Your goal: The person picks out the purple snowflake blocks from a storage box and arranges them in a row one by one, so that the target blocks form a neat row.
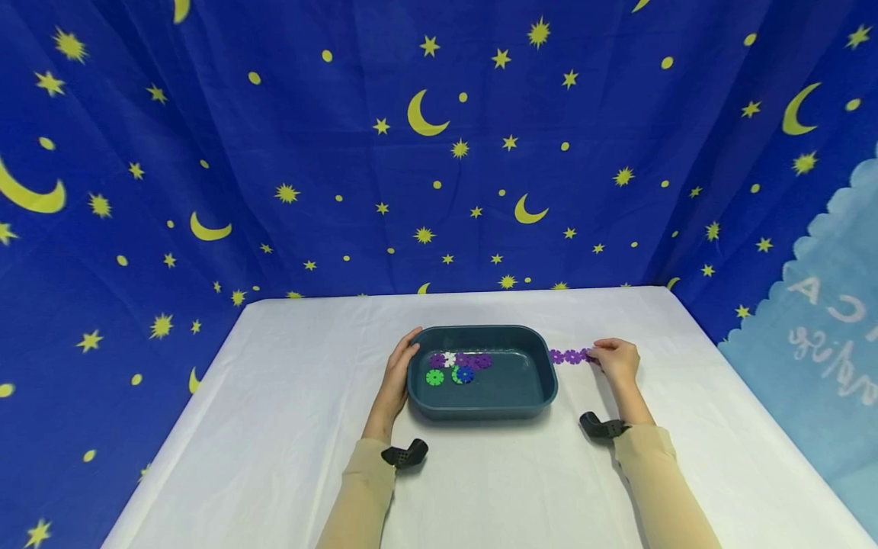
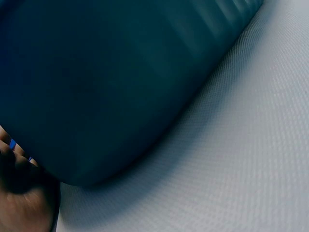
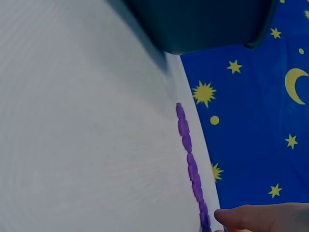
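A dark teal plastic basin point(image 1: 480, 412) stands on the white-covered table. My left hand point(image 1: 395, 377) rests along its left outer wall, thumb near the rim; in the left wrist view only part of that hand point(image 2: 24, 203) shows beside the basin. To the basin's right, my right hand point(image 1: 616, 360) pinches the right end of a chain of purple snowflake discs point(image 1: 571, 356). Seen edge-on in the right wrist view, the purple chain point(image 3: 193, 174) leads up from my fingers point(image 3: 256, 217) toward the basin.
Inside the basin lie several loose snowflake discs: purple point(image 1: 484, 361), white point(image 1: 449, 359), green point(image 1: 435, 377) and blue point(image 1: 465, 374). A blue cloth point(image 1: 439, 168) with yellow stars and moons hangs behind the table point(image 1: 309, 381). A light-blue cloth point(image 1: 823, 305) hangs at the right.
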`<action>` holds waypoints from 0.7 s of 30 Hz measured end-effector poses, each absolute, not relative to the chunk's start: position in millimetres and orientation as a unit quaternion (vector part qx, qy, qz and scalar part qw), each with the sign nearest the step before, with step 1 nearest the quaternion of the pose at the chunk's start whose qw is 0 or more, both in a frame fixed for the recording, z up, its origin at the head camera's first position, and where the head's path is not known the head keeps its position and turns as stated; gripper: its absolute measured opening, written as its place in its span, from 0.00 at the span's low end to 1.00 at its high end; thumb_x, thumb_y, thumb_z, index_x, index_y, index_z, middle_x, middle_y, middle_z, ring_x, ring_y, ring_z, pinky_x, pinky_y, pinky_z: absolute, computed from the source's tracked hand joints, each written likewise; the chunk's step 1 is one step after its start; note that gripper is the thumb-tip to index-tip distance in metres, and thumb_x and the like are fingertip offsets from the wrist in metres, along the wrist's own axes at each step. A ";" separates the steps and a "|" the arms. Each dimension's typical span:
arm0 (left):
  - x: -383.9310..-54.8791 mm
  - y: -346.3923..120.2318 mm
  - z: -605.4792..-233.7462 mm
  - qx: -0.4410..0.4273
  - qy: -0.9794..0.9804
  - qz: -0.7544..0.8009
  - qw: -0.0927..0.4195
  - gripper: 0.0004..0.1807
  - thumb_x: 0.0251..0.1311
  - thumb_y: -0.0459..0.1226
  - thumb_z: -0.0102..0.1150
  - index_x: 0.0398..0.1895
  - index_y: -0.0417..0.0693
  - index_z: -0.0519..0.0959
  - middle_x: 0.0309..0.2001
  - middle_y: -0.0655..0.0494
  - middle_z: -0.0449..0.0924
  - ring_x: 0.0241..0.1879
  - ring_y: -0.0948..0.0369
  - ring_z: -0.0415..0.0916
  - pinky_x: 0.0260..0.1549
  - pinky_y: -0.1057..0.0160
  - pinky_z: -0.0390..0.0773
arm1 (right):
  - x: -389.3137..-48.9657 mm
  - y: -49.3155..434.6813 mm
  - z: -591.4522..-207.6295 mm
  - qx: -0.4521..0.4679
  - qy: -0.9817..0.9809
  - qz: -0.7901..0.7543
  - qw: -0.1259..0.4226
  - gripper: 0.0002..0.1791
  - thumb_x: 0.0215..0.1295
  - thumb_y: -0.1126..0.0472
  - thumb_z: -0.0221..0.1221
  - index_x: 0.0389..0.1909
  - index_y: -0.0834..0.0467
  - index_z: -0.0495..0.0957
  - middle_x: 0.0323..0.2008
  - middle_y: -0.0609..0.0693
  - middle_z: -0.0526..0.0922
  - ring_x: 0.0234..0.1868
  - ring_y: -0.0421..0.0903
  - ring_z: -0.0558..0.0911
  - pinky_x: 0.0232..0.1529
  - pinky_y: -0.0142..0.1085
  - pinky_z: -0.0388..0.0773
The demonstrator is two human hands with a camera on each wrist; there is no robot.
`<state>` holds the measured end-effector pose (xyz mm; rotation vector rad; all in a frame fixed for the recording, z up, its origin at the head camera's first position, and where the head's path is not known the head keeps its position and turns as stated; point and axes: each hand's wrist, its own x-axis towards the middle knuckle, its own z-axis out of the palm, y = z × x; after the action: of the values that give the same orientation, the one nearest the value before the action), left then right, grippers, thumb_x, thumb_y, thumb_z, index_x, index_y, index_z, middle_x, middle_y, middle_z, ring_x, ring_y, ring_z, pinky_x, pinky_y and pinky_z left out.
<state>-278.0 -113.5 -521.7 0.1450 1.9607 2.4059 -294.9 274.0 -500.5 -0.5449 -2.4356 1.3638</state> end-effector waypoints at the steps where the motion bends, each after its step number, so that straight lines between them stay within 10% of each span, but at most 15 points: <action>1: -278.1 -113.4 -521.6 0.043 0.633 0.773 0.018 0.26 0.71 0.42 0.41 0.71 0.47 0.60 0.73 0.53 0.55 0.74 0.55 0.48 0.74 0.51 0.47 | -295.0 273.7 -499.5 -0.191 -0.845 0.477 0.147 0.13 0.52 0.70 0.63 0.39 0.73 0.81 0.21 0.55 0.84 0.15 0.31 0.72 0.16 0.23 0.70; 7: -277.4 -114.4 -518.7 0.050 0.636 0.770 0.024 0.26 0.73 0.41 0.40 0.71 0.45 0.58 0.75 0.50 0.50 0.76 0.53 0.42 0.75 0.49 0.42 | -294.7 266.5 -484.2 -0.187 -0.808 0.547 0.114 0.17 0.57 0.68 0.61 0.46 0.75 0.78 0.16 0.35 0.77 0.17 0.29 0.74 0.19 0.23 0.74; 21: -265.4 -115.2 -497.1 0.054 0.628 0.775 0.038 0.26 0.73 0.37 0.38 0.72 0.39 0.56 0.75 0.46 0.49 0.76 0.51 0.42 0.75 0.49 0.42 | -287.4 232.0 -449.2 -0.165 -0.772 0.608 0.085 0.18 0.66 0.65 0.54 0.50 0.74 0.75 0.20 0.35 0.76 0.20 0.29 0.77 0.29 0.22 0.79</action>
<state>-265.4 -115.2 -497.1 0.1664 1.9266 2.3780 -287.4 232.0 -449.2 -0.4918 -2.3014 1.8140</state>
